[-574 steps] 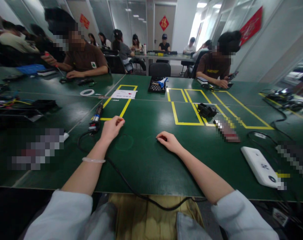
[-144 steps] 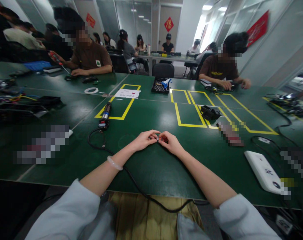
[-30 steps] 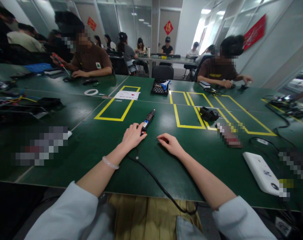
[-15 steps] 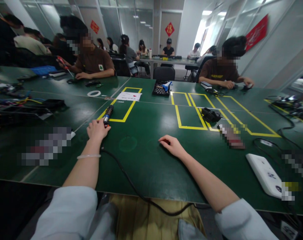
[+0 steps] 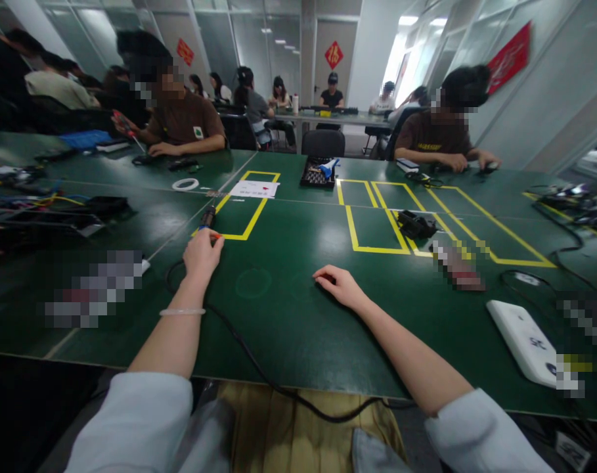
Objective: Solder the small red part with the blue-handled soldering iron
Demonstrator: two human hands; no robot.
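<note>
My left hand (image 5: 203,256) is closed around the near end of a dark, cylindrical tool with a blue band (image 5: 208,217), which looks like an electric screwdriver and points away from me. The fingers cover much of it. A black cable (image 5: 243,345) loops beside this wrist and runs down over the table's front edge; where it joins the tool is hidden. My right hand (image 5: 340,286) rests on the green table (image 5: 288,335), its fingers curled together, with nothing visible in them.
Yellow tape outlines (image 5: 379,249) mark the table. A black device (image 5: 416,225) and a white power bank (image 5: 522,341) lie on the right. Farther back are a white paper sheet (image 5: 253,190), a tape roll (image 5: 185,184) and a black tray (image 5: 312,179). Two co-workers sit opposite.
My left hand has shifted slightly right and forward, now covering more of the tool. A loop of cable shows left of the wrist. My right hand stays in place.
</note>
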